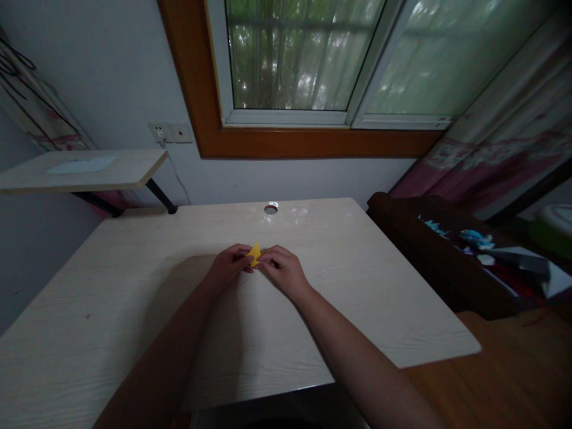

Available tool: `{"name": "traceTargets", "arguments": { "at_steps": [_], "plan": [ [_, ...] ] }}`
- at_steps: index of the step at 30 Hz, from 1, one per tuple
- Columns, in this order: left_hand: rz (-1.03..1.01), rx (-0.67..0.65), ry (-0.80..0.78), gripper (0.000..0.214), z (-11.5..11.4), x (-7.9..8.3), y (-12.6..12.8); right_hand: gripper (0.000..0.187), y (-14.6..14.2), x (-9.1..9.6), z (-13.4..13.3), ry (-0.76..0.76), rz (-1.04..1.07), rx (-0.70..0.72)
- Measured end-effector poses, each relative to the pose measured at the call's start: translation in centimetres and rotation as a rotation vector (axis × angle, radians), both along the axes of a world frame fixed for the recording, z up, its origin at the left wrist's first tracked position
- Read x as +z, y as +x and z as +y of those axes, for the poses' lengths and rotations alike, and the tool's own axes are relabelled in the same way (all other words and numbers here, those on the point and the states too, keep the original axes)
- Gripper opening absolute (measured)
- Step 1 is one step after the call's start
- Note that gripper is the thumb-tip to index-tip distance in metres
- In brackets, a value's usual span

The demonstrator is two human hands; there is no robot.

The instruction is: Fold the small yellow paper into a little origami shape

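A small piece of folded yellow paper (255, 254) is held up between my two hands, just above the middle of the pale wood-grain desk (214, 351). My left hand (229, 266) pinches its left side between thumb and fingers. From the other side, my right hand (285, 269) is closed with its fingertips at the paper's right edge. The paper shows a pointed top; its lower part is partly hidden by my fingers.
A raised shelf (129, 170) on black legs stands at the desk's back left, bearing a pale sheet (83, 165). A round cable hole (270, 210) lies near the back edge. To the right is a dark brown piece of furniture (402, 250) with assorted items on it.
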State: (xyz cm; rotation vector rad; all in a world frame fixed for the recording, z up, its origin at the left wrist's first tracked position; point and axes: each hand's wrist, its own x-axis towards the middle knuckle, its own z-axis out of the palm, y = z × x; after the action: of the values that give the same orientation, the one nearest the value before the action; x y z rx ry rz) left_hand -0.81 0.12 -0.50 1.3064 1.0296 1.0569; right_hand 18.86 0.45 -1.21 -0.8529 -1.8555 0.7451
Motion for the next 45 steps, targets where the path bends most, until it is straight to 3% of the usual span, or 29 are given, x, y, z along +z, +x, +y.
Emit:
{"name": "traceTargets", "arguments": {
  "at_steps": [6, 13, 24, 30, 38, 45],
  "plan": [
    [0.065, 0.078, 0.053, 0.033, 0.1, 0.1, -0.2, 0.015, -0.1, 0.2, -0.1, 0.031, -0.021, 0.024],
    [0.061, 0.069, 0.086, 0.033, -0.1, 0.7, -0.3, 0.015, -0.1, 0.0, 0.0, 0.03, 0.037, 0.03],
    [-0.032, 0.071, 0.152, 0.035, -0.1, 0.3, 0.1, 0.009, -0.2, 0.2, 0.1, 0.039, 0.129, 0.024],
    [-0.067, 0.087, 0.322, 0.028, -0.9, 0.5, 0.3, 0.009, 0.2, 1.1, 0.0, -0.011, 0.21, -0.094],
    [0.271, 0.168, 0.6, 0.012, -0.9, 0.1, -0.4, 0.008, 0.2, 2.2, -0.5, -0.057, 0.254, -0.025],
    [0.265, 0.168, 0.731, 0.007, -1.5, 0.8, 0.2, 0.007, 0.0, 2.3, -0.8, -0.092, 0.287, -0.01]
  ]
}}
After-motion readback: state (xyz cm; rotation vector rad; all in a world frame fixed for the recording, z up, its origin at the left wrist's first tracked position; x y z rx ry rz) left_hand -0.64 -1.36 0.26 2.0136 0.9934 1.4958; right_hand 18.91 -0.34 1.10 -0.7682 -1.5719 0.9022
